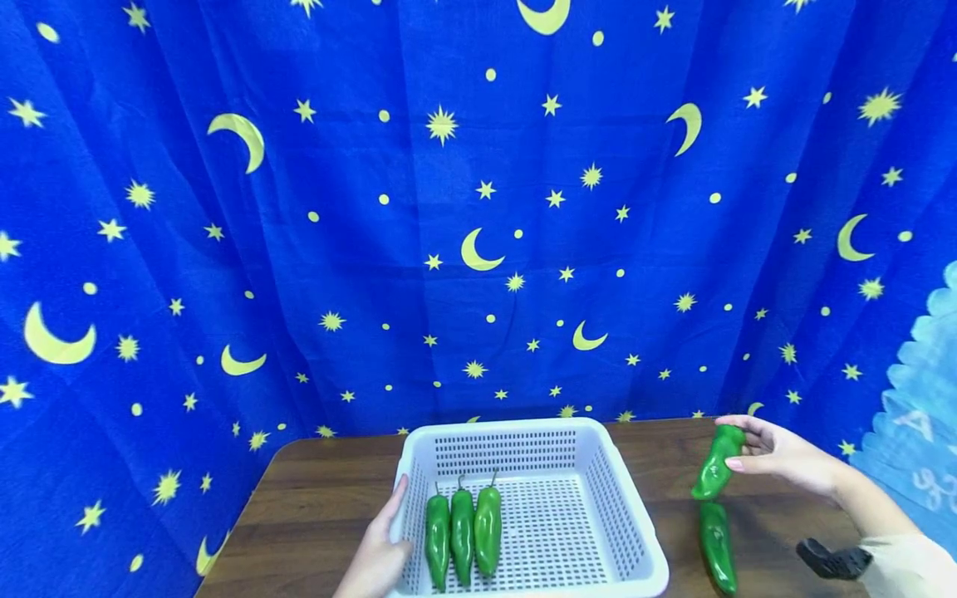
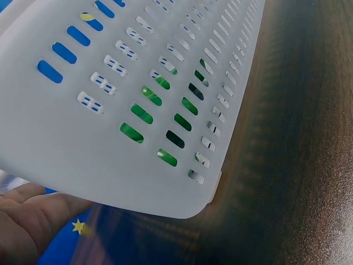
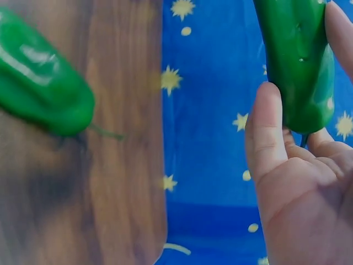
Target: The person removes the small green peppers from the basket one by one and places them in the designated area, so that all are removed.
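"Three green peppers (image 1: 463, 540) are lying side by side in the left part of the basket (image 1: 508, 448), stems facing far and tips near; I'm guessing that shared direction is keeping the row compact."

"Where's the held pepper (image 1: 718, 463) sitting?"

"Over the table (image 1: 321, 498), right of the basket. I'm watching the right hand (image 1: 781, 457) pinching it between thumb and fingers at the broad stem end, probably because that shoulder is offering better purchase. Its long axis is slanting, tip pointing near and slightly left."

"And the loose pepper (image 1: 718, 544)?"

"It's lying on the table just nearer, stem facing far, its axis running near to far and veering slightly right at the near end."

"What's the left hand (image 1: 377, 552) doing?"

"Touching the basket's left edge, one digit stretching along it, presumably steadying it; I can't tell whether the others are curling round."
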{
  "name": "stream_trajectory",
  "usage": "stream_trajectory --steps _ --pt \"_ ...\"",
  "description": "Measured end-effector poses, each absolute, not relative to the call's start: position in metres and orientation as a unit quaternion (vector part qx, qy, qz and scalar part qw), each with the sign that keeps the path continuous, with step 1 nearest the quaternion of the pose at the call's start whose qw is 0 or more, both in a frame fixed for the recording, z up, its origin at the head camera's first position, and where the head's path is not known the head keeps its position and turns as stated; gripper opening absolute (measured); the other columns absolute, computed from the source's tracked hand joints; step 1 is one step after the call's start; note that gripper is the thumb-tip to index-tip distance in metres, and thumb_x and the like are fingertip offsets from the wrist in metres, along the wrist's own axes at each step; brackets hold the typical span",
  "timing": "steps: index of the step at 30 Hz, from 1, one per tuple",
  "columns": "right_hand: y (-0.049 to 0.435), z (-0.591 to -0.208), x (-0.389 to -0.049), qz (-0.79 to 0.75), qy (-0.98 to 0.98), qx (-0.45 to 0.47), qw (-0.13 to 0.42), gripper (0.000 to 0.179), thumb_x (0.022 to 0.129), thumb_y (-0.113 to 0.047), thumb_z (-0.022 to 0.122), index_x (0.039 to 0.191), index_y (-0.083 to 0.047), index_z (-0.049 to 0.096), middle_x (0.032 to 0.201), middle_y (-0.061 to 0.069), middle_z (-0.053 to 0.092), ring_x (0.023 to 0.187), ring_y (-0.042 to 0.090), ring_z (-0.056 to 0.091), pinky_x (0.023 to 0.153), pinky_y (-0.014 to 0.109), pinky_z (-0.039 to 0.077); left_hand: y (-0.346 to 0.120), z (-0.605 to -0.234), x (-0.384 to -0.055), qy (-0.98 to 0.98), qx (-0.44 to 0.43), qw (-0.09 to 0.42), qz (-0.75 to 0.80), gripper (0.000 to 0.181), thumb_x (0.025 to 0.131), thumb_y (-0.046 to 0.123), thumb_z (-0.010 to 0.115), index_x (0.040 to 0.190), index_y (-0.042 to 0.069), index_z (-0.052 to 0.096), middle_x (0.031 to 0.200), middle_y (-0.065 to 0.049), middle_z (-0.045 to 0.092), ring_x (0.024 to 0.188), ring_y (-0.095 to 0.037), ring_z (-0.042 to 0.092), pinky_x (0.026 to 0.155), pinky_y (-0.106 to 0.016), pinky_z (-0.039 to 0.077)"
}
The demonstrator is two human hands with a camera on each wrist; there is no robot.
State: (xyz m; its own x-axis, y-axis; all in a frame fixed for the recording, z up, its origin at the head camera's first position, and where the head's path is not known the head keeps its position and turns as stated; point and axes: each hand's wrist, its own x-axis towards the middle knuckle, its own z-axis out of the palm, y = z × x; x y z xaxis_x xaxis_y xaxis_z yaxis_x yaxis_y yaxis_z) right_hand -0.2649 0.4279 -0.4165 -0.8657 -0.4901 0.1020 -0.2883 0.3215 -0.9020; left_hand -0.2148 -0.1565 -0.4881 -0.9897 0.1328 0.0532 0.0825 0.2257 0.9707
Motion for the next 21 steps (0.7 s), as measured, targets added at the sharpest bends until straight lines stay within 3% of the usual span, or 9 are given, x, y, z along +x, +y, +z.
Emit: stream_trajectory --steps 8,21 --pt "0.454 -0.436 -0.249 -0.563 0.786 -0.214 0.143 0.055 0.098 0.002 0.046 0.135 -0.039 0.046 0.116 -0.009 0.069 0.107 0.008 0.067 0.090 0.025 0.058 -0.157 -0.487 -0.216 0.784 0.071 0.015 0.616 0.094 0.074 -0.016 0.049 0.159 0.007 0.015 0.158 -0.034 0.019 0.136 -0.056 0.035 0.101 -0.063 0.049" --pt "0.482 -0.464 -0.225 -0.569 0.774 -0.219 0.170 0.061 0.099 0.004 0.041 0.137 -0.044 0.044 0.122 -0.011 0.069 0.112 0.003 0.064 0.090 0.018 0.055 -0.156 -0.488 -0.215 0.780 0.073 0.027 0.621 0.096 0.073 -0.016 0.048 0.159 0.008 0.013 0.158 -0.034 0.018 0.137 -0.057 0.034 0.101 -0.064 0.048"
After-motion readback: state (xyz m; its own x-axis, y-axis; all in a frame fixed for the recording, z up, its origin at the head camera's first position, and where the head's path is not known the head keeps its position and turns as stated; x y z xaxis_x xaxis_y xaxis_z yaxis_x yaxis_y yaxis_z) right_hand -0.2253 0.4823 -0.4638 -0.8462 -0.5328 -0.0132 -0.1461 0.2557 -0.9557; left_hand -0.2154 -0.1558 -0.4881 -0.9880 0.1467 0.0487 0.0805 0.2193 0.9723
